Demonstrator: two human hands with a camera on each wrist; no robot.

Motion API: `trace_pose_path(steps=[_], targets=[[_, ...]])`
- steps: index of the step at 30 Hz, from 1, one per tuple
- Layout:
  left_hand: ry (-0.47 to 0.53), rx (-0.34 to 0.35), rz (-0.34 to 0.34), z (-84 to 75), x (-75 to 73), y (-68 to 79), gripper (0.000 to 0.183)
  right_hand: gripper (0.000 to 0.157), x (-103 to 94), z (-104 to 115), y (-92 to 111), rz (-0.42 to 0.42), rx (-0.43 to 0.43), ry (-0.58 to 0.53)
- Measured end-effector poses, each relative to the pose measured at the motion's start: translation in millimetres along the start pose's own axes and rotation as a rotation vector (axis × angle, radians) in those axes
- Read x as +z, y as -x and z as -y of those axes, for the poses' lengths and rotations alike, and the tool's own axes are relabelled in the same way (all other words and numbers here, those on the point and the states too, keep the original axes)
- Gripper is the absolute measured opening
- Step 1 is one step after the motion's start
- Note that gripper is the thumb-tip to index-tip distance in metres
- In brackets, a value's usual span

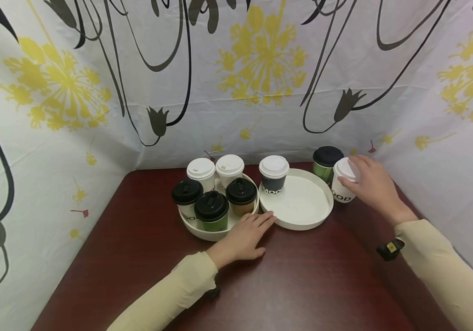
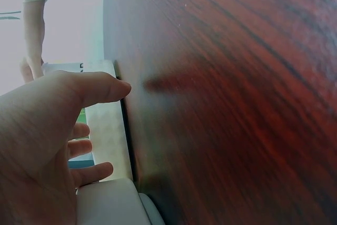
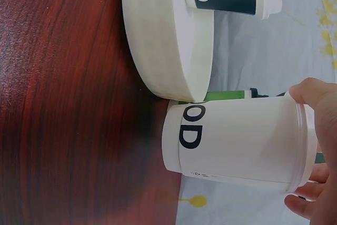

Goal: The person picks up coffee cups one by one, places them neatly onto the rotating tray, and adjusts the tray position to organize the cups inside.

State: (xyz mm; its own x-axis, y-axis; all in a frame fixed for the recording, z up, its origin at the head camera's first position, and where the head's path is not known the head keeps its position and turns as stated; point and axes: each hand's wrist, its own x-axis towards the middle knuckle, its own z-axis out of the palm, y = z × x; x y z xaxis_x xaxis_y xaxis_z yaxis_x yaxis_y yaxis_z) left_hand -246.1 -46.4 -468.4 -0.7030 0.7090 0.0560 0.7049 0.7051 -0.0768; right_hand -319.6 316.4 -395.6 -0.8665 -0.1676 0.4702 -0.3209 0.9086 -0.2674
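My right hand (image 1: 370,186) grips a white paper cup (image 3: 231,140) around its white lid, thumb on one side and fingers on the other. The cup stands upright just right of the right-hand round white tray (image 1: 302,220), with dark "OOD" lettering low on its side. Fairly straight fingers of my left hand (image 1: 242,239) touch the front left edge of that tray, where it meets the left-hand tray (image 1: 205,235). In the left wrist view the left thumb (image 2: 102,87) is held apart from the fingers. A dark cup with a white lid (image 1: 273,174) stands in the right-hand tray.
Several lidded cups crowd the left-hand tray, among them a green cup (image 1: 213,223) with a black lid. Another green cup (image 1: 323,171) stands behind the right-hand tray, close to the gripped cup. Patterned cloth (image 1: 203,92) hangs along the back and sides of the dark wooden table (image 1: 302,285).
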Motion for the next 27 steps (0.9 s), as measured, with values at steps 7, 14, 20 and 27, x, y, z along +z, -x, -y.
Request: trace_pose_path(steps=[7,14,20,27], targets=[[0.006,-0.003,0.002,0.4,-0.3,-0.1,0.089,0.066,-5.1,1.3,-1.5,-0.016,-0.021,-0.013],[0.01,-0.007,0.009,0.2,-0.4,0.6,0.089,0.066,-10.3,7.3,-2.4,-0.022,-0.028,-0.035],[0.007,-0.005,0.006,0.2,-0.1,0.0,0.089,0.065,-12.4,12.7,-4.6,-0.04,-0.044,-0.041],[0.007,-0.006,0.006,0.1,-0.5,-0.1,0.089,0.066,-12.4,23.0,-4.9,-0.055,-0.048,-0.042]])
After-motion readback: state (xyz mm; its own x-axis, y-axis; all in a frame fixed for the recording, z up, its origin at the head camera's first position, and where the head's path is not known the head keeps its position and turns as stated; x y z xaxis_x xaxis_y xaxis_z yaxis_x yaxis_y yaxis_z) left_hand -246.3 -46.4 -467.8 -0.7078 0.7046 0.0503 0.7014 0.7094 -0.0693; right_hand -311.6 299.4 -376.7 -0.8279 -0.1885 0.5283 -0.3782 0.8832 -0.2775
